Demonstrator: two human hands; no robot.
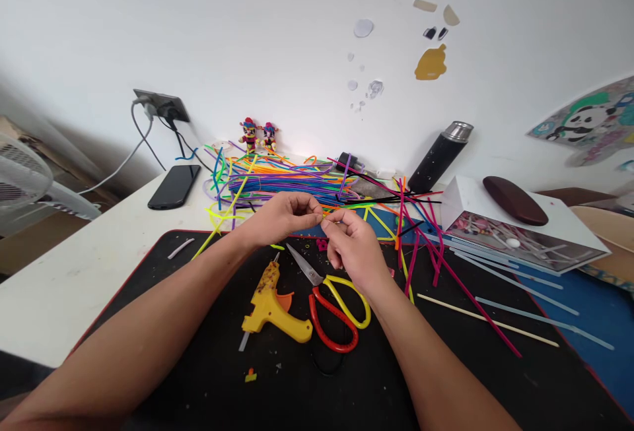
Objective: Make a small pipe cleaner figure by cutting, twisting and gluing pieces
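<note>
My left hand (292,213) and my right hand (349,239) meet fingertip to fingertip above the far part of the black mat (208,371). Both are closed in a pinch; whatever is between the fingertips is too small to make out. Just below them lie scissors (317,278) with one red and one yellow handle, blades partly spread. To their left rests a yellow hot glue gun (270,305) with a glue stick poking from its back. A small yellow and orange piece (251,375) lies nearer to me.
Behind my hands is a heap of colourful pipe cleaners (292,180), with two small figures (250,135) beyond. Magenta pipe cleaners (475,296), a wooden stick (488,320) and clear glue sticks (545,319) lie right. A phone (174,187), black flask (438,159) and white box (559,210) stand around.
</note>
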